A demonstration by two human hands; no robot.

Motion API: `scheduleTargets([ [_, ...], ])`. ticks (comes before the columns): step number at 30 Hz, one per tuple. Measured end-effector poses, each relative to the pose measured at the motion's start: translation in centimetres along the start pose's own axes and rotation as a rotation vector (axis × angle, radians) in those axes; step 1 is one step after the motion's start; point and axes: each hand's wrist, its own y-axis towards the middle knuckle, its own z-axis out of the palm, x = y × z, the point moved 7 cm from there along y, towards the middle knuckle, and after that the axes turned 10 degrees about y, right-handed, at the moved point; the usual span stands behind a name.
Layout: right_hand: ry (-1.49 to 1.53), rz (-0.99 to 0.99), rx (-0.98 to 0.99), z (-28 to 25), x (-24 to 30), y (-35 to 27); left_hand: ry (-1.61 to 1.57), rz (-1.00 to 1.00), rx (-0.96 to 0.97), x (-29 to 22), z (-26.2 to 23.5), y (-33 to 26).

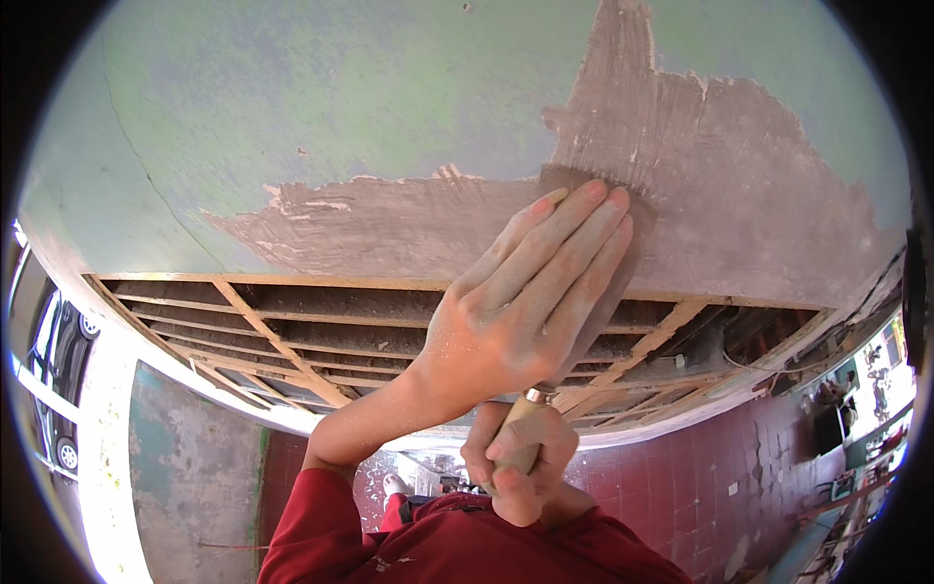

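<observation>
A flaking green painted surface (321, 107) fills the upper part of the view, with a bare grey-brown patch (720, 165) running across it. My right hand (525, 453) is wrapped round the pale handle of a scraper (559, 178), whose metal collar shows above the fist. Dusty with pale powder, my left hand (535, 292) lies over the scraper's blade, fingers stretched out and pressed flat towards its far edge. That edge rests against the bare patch, close to where paint remains. Most of the blade is hidden behind the left hand.
Below the painted surface runs an open wooden frame (229, 292) with dark gaps between its slats. Red floor tiles (671, 487) show at the lower right, with assorted items beyond. A parked car (58, 380) stands outside at the far left.
</observation>
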Motion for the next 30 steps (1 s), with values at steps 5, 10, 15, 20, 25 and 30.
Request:
scheduleTargets([
  [5,0.015,-0.047,-0.132,-0.6,-0.1,-3.0,0.073,0.028,0.010,-0.4,0.5,-1.5],
  [10,-0.257,-0.184,-0.053,-0.7,1.3,-0.3,0.024,0.020,-0.028,0.0,0.1,0.4],
  [15,-0.395,-0.151,-0.101,-1.1,0.7,-2.6,-0.012,0.002,0.000,-0.5,0.6,-1.0],
  [20,-0.447,-0.287,-0.009,-0.6,1.1,-0.1,-0.038,0.018,-0.046,0.1,0.2,0.9],
  [25,-0.387,-0.213,-0.068,-1.4,0.5,-2.2,-0.006,-0.009,-0.005,-0.4,0.5,-0.7],
  [30,-0.409,-0.235,-0.010,-1.0,1.1,-0.8,0.049,0.056,-0.072,-0.1,0.4,0.1],
])
